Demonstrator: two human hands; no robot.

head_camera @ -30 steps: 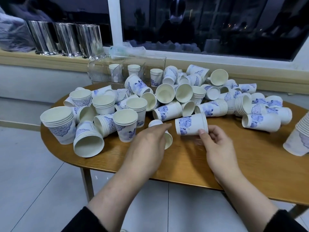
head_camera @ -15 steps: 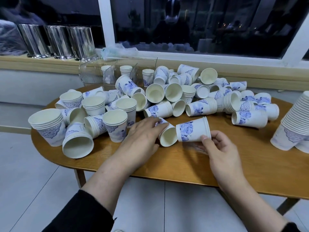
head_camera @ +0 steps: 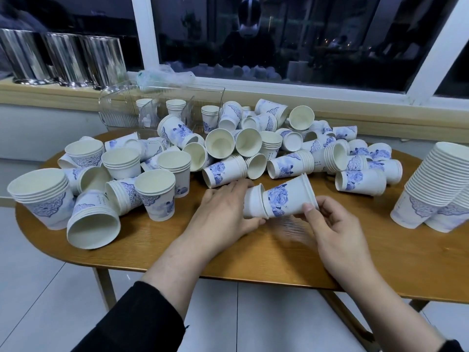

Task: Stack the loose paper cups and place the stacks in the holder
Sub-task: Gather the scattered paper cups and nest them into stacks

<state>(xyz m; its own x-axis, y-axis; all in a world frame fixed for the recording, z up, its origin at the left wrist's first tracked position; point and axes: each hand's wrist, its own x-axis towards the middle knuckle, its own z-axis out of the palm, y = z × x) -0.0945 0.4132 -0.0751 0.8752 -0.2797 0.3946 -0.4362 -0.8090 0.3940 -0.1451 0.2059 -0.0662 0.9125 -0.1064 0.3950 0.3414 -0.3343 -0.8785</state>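
I judge the task is early. My left hand clasps a plain cup, and my right hand pinches the rim of a flowered cup, nose to mouth. At 12 o'clock the holder has few stacks; at 3 o'clock one tall stack waits. Most of the loose cups remain.

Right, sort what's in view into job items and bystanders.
Job:
white blue-flowered paper cup in right hand
plain white paper cup at left hand
clear plastic holder
tall leaning cup stack

Bystanders:
three shiny metal canisters
crumpled plastic bag
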